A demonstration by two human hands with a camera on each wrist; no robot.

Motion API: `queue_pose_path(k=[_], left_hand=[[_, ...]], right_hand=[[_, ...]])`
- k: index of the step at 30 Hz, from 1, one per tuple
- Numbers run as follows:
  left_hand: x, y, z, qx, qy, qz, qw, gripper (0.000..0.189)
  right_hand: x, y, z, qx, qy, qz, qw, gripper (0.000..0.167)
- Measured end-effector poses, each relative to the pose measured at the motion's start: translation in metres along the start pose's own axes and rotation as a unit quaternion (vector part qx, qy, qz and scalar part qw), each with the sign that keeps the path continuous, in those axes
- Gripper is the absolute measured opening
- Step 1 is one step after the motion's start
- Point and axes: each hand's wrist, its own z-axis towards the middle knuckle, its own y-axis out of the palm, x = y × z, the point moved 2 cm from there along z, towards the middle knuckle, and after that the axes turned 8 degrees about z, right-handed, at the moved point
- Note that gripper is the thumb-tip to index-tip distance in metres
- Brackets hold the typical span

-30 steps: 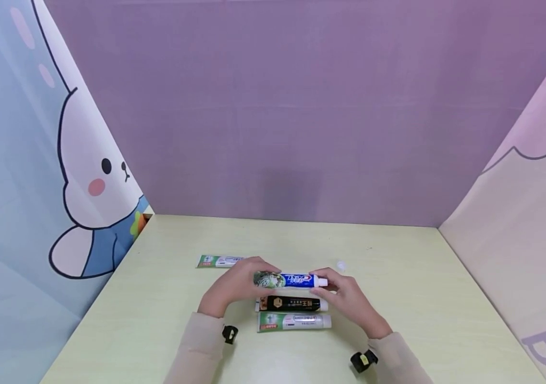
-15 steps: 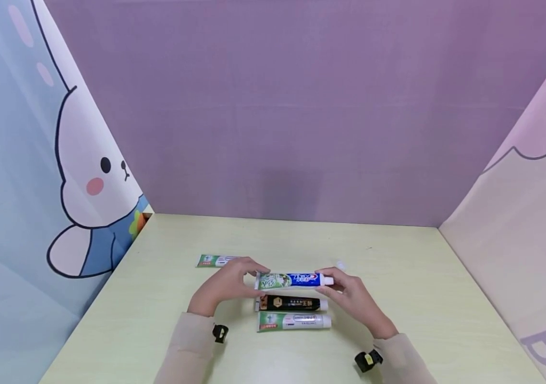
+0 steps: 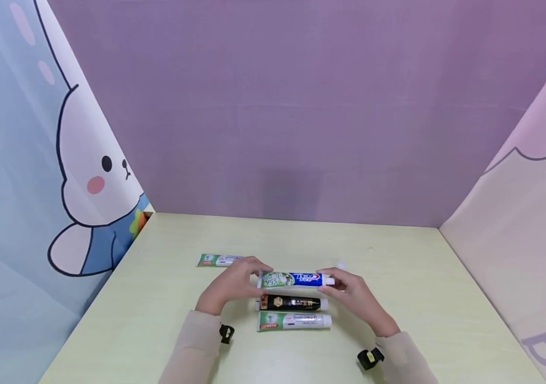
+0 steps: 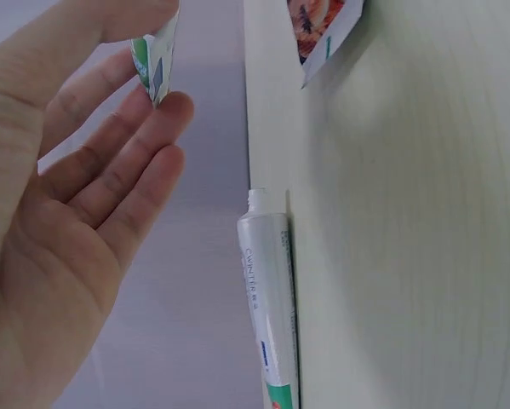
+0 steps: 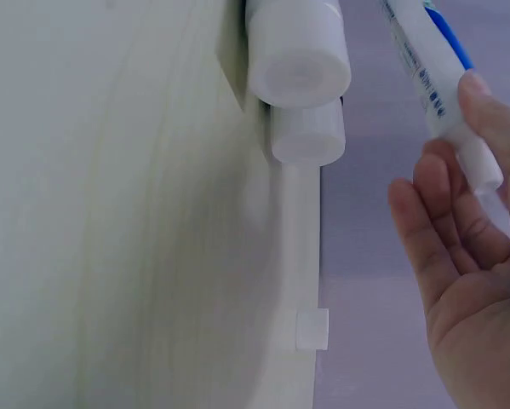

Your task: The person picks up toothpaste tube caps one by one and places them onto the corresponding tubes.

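A blue and green toothpaste tube (image 3: 293,279) is held level above the table, its white cap (image 5: 478,166) pointing right. My left hand (image 3: 235,281) pinches its flat tail end between thumb and fingers. At the other end, my right hand (image 3: 356,300) grips the tube near the cap. Closer to me lie a black toothpaste tube (image 3: 294,303) and a green and white toothpaste tube (image 3: 297,321), side by side with caps to the right. Behind my left hand lies another green and white tube (image 3: 216,260); the left wrist view shows its bare threaded nozzle (image 4: 259,201).
A loose white cap (image 5: 312,329) sits on the table beyond my right hand. The pale wooden table (image 3: 445,298) ends at a purple backdrop (image 3: 292,106). Printed cloth panels (image 3: 95,160) stand at both sides.
The blue and green tube has shifted slightly right and turned, so its printed green end shows more fully. My right hand moved a little right with it; both hands keep their hold.
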Motion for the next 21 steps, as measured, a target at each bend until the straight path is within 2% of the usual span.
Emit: queue_pose_path(k=[5,9,13,16,21], left_hand=[[0.0014,0.0006,0.0024,0.0,-0.014,0.015,0.9998,0.048],[0.0013,-0.0005,0.0032,0.0,-0.021,0.014,0.9997,0.048],[-0.0001,-0.0017,0.0035,-0.002,-0.02,0.016,0.9997,0.048],[-0.0021,-0.001,0.0039,-0.005,-0.021,0.021,0.9996,0.048],[-0.0054,0.0017,0.0051,-0.006,-0.026,0.02,0.9995,0.048]], right_hand=[[0.0024,0.0011,0.0008,-0.001,0.048,0.002,0.9988,0.04],[0.0036,0.0001,0.0014,-0.007,0.074,0.018,0.9971,0.036],[0.0029,-0.0028,0.0008,-0.025,0.073,0.033,0.9964,0.029],[0.0022,-0.0044,0.0002,-0.038,0.06,0.024,0.9972,0.027],[0.0056,-0.0039,0.0005,-0.033,0.047,0.011,0.9983,0.022]])
